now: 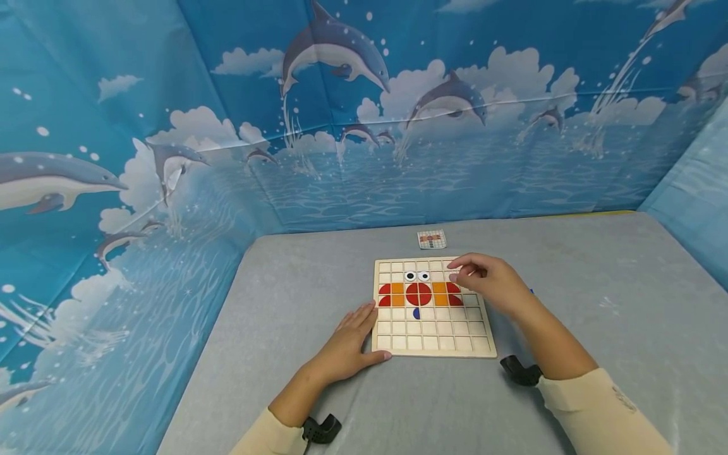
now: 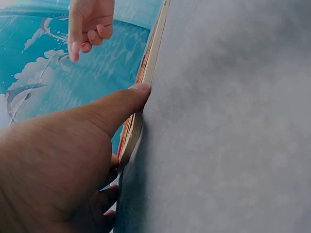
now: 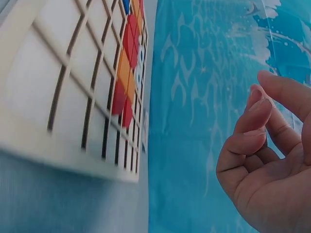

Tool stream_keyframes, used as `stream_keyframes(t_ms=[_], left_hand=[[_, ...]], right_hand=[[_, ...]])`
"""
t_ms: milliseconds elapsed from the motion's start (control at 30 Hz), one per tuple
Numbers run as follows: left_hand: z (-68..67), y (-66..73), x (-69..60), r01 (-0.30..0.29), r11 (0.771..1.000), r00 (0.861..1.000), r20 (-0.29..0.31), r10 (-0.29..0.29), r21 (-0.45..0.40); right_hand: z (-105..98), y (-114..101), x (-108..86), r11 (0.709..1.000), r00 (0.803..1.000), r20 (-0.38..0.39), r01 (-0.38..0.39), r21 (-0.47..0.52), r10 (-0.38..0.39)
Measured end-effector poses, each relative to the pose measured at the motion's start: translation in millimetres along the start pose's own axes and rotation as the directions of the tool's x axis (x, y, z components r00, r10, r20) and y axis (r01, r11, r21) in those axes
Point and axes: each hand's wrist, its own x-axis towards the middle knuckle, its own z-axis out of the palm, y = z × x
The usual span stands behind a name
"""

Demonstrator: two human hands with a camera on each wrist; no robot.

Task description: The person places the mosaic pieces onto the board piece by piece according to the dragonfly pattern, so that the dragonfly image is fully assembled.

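A square wooden grid board [image 1: 446,343] lies on the table. Set in its cells are red quarter pieces [image 1: 413,289] forming a circle, orange squares [image 1: 439,288], red pieces at both ends of that band, two eye pieces [image 1: 423,276] and one blue piece [image 1: 417,313] below. My left hand [image 1: 348,349] rests at the board's lower left corner, its fingers along the left side and its thumb touching the front edge. Above the board's upper right part hovers my right hand [image 1: 493,281]. Its fingers are loosely bent, with nothing seen between them in the right wrist view [image 3: 267,160].
A small pattern card [image 1: 432,239] lies behind the board on the grey tabletop [image 1: 296,284]. Something small and blue [image 1: 532,291] shows partly behind my right wrist. Curtains with dolphins [image 1: 341,183] enclose the back and sides.
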Motion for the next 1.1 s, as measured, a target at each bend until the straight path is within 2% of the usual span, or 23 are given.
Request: stream_keyframes(t_ms=[300,500,800,1100], left_hand=[[0.1,-0.9,-0.5,0.002,1.0,1.0,0.006,-0.002,-0.005],[1.1,-2.6,-0.6,0.003,1.0,1.0,0.003,-0.003,0.003],[1.4,-3.3,-0.2,0.005,1.0,1.0,0.001,-0.005,0.0],[0.4,-1.1,-0.7,0.009,1.0,1.0,0.009,-0.009,-0.006]], right_hand=[[-28.0,16.3,-11.9,0.998,1.0,0.007,-0.006,-0.063,0.007],[-42.8,34.5,-17.1,0.996,0.999,0.029,-0.038,-0.082,0.041],[-58.6,63.5,-27.6,0.989,0.997,0.046,-0.052,-0.136,0.059],[-70.9,88.0,-40.8,0.976,0.992,0.102,-0.044,-0.215,0.067]])
